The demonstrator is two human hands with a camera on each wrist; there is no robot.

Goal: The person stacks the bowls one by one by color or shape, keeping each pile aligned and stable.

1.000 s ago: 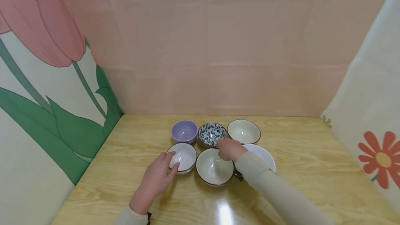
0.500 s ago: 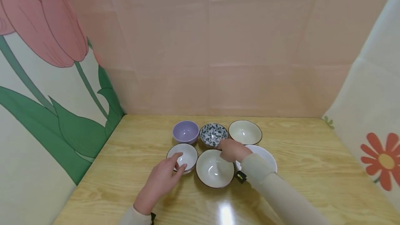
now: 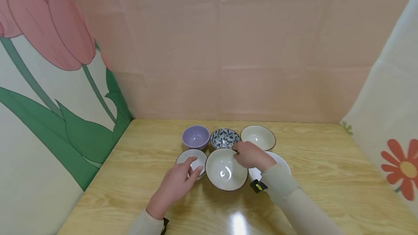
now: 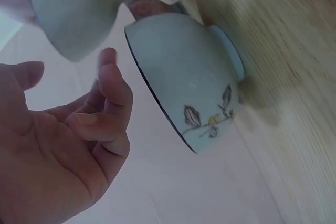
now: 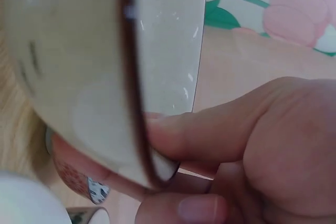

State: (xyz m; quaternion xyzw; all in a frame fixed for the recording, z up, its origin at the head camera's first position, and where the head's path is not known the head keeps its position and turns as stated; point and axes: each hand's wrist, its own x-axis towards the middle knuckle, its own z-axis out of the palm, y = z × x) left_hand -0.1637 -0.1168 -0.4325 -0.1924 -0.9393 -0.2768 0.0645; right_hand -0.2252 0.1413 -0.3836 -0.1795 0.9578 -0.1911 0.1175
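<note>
Your right hand (image 3: pixel 250 154) pinches the cream, round, glazed bowl with a brown edge (image 3: pixel 223 171) at its far right rim, thumb inside and fingers against the outer wall, a grip that probably suits a thin lip. That bowl is in the middle of the near row, between the small white round bowl with a dark rim (image 3: pixel 184 156) on the left and the white round dish (image 3: pixel 278 158) on the right, which your beige sleeve (image 3: pixel 295 195) partly covers. It looks raised off the wood-grain table (image 3: pixel 326 169). Your left hand (image 3: pixel 175 181) hangs over the small white bowl's near side, fingers loosely bent, thumb apart, pinching nothing, perhaps kept low to stay near that rim. In the far row, a purple round bowl (image 3: pixel 196 137) on the left, a black-and-white leaf-patterned bowl (image 3: pixel 224 137) in the middle and a second cream bowl (image 3: pixel 258 137) on the right stand mouth up, close together, apparently lined up so each rim is reachable
</note>
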